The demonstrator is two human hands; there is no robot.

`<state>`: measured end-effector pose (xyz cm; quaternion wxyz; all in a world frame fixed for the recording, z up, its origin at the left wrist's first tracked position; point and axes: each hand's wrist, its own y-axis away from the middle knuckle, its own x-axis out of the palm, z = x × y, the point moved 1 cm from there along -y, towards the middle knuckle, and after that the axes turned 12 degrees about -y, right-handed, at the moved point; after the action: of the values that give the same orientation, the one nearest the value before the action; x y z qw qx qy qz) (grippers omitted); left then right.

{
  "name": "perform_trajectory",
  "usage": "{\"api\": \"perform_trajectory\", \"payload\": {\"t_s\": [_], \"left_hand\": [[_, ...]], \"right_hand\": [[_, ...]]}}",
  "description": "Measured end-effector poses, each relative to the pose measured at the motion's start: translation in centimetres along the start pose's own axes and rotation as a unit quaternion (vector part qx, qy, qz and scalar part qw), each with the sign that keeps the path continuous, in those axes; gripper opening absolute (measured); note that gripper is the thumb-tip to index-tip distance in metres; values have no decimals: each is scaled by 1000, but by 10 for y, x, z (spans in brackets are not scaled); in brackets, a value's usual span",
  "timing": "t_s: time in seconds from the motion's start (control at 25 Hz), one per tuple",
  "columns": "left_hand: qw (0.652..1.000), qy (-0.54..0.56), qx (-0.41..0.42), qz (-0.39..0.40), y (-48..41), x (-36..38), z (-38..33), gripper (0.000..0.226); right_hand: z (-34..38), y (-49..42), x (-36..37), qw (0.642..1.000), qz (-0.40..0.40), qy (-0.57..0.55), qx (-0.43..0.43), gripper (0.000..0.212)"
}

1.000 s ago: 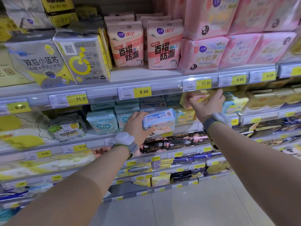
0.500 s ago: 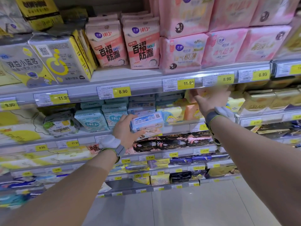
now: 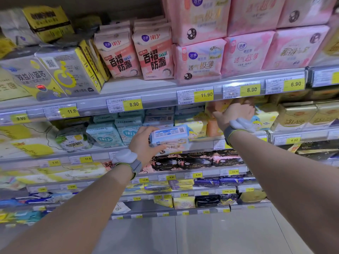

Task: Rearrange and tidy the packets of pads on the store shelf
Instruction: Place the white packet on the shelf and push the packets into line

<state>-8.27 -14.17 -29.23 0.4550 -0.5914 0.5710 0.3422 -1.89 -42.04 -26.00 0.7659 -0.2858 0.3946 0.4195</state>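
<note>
2 hands: left hand clamped on blue packet at shelf edge, right hand gripping orange packet.

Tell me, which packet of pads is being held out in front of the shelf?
The pale blue packet with the QR code on top. The left hand grips its end, out in front of the second shelf's edge, while the other packets sit back on their shelves.

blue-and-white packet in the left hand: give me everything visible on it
The blue-and-white packet is a soft, glossy plastic pack with a pale blue top, a QR code at its right corner and a whitish front with pink print. It lies flat, long side across, at the front edge of the second shelf. The left hand grips its left end, thumb underneath, fingers on top.
</note>
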Motion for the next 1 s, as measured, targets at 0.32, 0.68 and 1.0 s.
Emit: {"api": "perform_trajectory", "payload": {"t_s": [0.32, 0.68, 1.0], "left_hand": [[999, 27, 19, -9, 2, -4, -3, 56], [1000, 16, 9, 0, 8, -17, 21, 57], [1000, 2, -26, -5, 12, -25, 45, 56]], "right_hand": [[4, 30, 6, 969, -52, 35, -240, 38], [35, 45, 20, 929, 103, 40, -353, 40], [57, 34, 57, 927, 259, 144, -228, 59]]}}
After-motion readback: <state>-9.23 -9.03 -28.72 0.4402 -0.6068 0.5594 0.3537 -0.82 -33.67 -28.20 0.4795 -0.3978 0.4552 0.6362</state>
